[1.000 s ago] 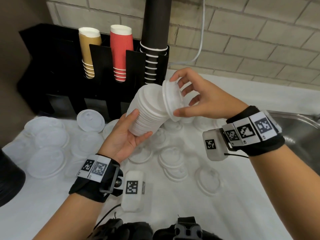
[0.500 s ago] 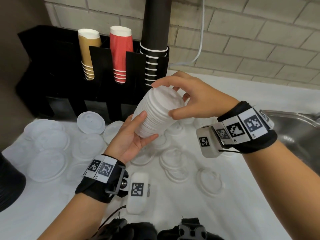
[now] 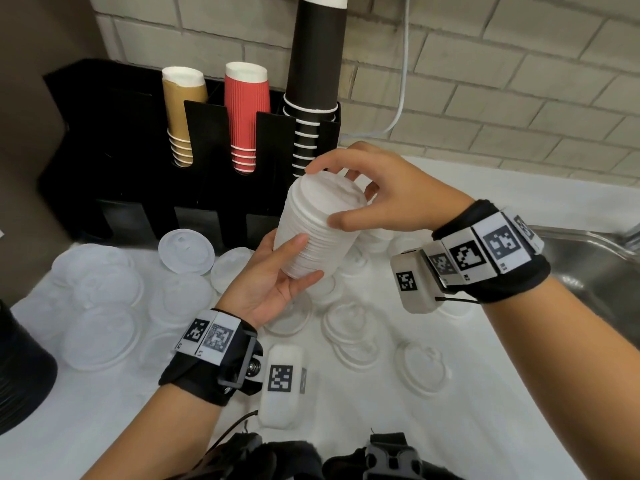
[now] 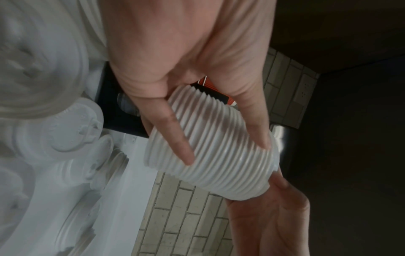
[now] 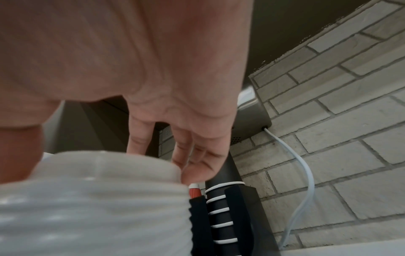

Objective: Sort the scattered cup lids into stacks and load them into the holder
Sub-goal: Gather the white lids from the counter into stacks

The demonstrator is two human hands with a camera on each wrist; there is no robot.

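No brand name or readable word shows anywhere; the only printing is the black-and-white square code tags on the wrist bands and on the small white boxes strapped beside them. The person's left hand cups the lower end of a tilted stack of white lids, thumb and fingers curled round its ribbed side, which the left wrist view shows plainly. The right hand comes over the upper end of the same stack, thumb on the near rim and fingertips curled over the far edge, clamping the top lid down. The stack is held in the air between the two hands, above the counter and just in front of the black holder. To the left of the grip and below it, loose lids lie scattered flat on the white counter, some overlapping, and one lid leans near the holder's foot. Behind the grip the holder carries, left to right, tan cups, red ribbed cups and a tall column of black cups with white rims. A pale brick wall runs behind, with a white cable hanging down it. To the right of the grip lies a steel sink.
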